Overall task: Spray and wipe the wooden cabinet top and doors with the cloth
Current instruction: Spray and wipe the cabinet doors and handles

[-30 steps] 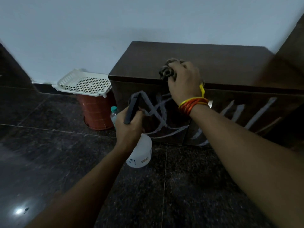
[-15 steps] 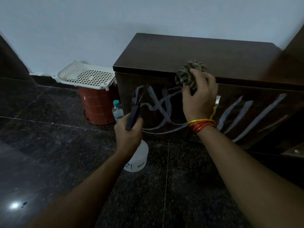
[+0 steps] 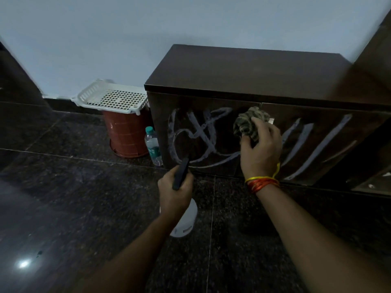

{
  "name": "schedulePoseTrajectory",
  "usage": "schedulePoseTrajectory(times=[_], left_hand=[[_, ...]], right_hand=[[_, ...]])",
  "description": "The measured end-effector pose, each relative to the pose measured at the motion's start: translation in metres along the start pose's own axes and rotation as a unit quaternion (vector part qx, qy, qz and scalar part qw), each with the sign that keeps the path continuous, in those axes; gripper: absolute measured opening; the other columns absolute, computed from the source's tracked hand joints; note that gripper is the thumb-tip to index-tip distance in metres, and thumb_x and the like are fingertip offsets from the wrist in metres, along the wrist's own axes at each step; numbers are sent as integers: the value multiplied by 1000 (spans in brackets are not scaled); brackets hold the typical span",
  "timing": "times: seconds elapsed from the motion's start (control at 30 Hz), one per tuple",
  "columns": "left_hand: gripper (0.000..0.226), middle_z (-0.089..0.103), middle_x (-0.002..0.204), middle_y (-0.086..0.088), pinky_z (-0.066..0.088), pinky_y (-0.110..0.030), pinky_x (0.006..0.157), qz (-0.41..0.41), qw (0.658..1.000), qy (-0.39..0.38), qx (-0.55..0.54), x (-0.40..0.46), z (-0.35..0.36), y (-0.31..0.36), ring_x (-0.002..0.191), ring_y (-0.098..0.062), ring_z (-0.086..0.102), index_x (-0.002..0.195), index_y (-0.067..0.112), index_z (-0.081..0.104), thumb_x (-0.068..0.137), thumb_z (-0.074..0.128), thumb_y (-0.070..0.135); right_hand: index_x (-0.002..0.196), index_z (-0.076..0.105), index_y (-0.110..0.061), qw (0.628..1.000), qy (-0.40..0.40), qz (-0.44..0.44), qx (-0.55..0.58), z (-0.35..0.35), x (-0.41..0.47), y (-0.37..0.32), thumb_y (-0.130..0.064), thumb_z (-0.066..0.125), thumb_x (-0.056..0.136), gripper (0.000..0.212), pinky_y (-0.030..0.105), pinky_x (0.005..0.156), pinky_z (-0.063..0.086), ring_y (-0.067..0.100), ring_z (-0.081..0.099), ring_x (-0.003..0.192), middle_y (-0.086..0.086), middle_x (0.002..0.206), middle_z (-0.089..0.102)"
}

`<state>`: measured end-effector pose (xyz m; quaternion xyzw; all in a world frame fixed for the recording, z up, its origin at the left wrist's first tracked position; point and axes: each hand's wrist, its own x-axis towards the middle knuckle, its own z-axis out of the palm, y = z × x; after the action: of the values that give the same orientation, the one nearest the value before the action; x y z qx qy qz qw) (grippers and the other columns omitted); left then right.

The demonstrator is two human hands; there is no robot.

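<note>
A low dark wooden cabinet (image 3: 243,68) stands against the pale wall. Its two front doors (image 3: 203,102) carry streaks of white foam. My right hand (image 3: 261,149) grips a bunched patterned cloth (image 3: 247,122) and presses it against the doors near their centre seam. My left hand (image 3: 174,193) holds a white spray bottle (image 3: 187,220) by its black trigger head, down in front of the left door's lower edge. The bottle's body hangs below my fist, partly hidden by it.
A red bucket (image 3: 124,134) topped by a white slotted basket (image 3: 110,98) stands left of the cabinet. A small clear water bottle (image 3: 153,145) leans by the cabinet's left corner. Dark speckled floor tiles (image 3: 74,197) stretch in front. Taller dark furniture (image 3: 374,60) rises at the right.
My right hand has carried the cloth down from the cabinet's top front edge onto the door face. The view has shifted, and my left hand with the bottle has stayed low.
</note>
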<state>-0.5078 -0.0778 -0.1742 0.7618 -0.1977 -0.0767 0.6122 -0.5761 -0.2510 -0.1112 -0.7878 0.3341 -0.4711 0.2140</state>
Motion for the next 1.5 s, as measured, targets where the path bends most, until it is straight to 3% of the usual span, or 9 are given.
schedulePoseTrajectory(times=[0.17,0.33,0.47,0.6,0.8,0.93,1.23,1.37,1.5], left_hand=[[28,39,51,-10,27,-32,47,-6,998,-58,16,-31,18,-6,45,-18,34,61,6,43,81,54,24],[29,39,49,-4,24,-23,45,-4,997,-65,28,-45,20,-13,43,-13,31,58,9,41,81,54,23],[28,42,49,-7,28,-30,46,-39,998,-34,40,-46,10,-23,43,-16,35,59,7,46,79,55,24],[27,50,55,-27,39,-41,45,-75,995,15,59,-46,-4,-36,46,-26,46,68,-5,54,84,58,16],[19,54,60,-15,50,-54,50,-121,987,77,78,-46,-23,-46,52,-27,52,75,-3,60,90,59,9],[21,55,64,-25,51,-56,51,-135,983,85,91,-50,-29,-51,54,-29,52,76,-4,60,90,59,11],[19,53,61,-17,46,-45,47,-127,988,32,81,-72,-2,-35,52,-27,51,75,-3,58,89,60,9],[29,51,59,-27,45,-51,43,-84,994,48,54,-51,4,-18,50,-25,48,72,-5,54,79,56,23],[25,51,57,-24,43,-49,44,-55,996,70,19,-24,3,-15,49,-26,47,69,-1,54,80,56,21]], right_hand=[[122,60,-10,999,1,49,-2,-6,-16,10,-8,65,83,40,33,95,40,35,49,115,19,122,54],[124,58,-9,997,-12,72,-5,-12,-22,19,-9,64,86,39,40,96,43,35,47,118,18,124,52],[124,58,-8,997,-15,76,1,-11,-24,24,-10,64,85,39,38,94,43,35,48,116,19,122,52],[126,57,-10,994,-23,106,9,-7,-29,25,-11,63,86,40,31,94,40,34,46,119,18,125,51],[123,59,-11,992,-34,120,25,-2,-36,26,-9,65,83,41,41,97,42,36,46,119,18,126,52],[123,58,-10,991,-40,119,40,-3,-38,23,-8,65,84,40,43,98,43,36,47,118,18,126,51],[115,58,-10,976,-1,204,78,4,-27,18,-9,64,82,34,48,95,45,35,51,111,17,118,53],[107,57,-10,967,8,231,110,17,-26,1,-6,64,78,30,29,88,40,30,51,105,15,111,52],[103,57,-11,982,3,157,102,29,-24,-2,-4,66,73,32,16,82,33,24,49,102,12,110,51]])
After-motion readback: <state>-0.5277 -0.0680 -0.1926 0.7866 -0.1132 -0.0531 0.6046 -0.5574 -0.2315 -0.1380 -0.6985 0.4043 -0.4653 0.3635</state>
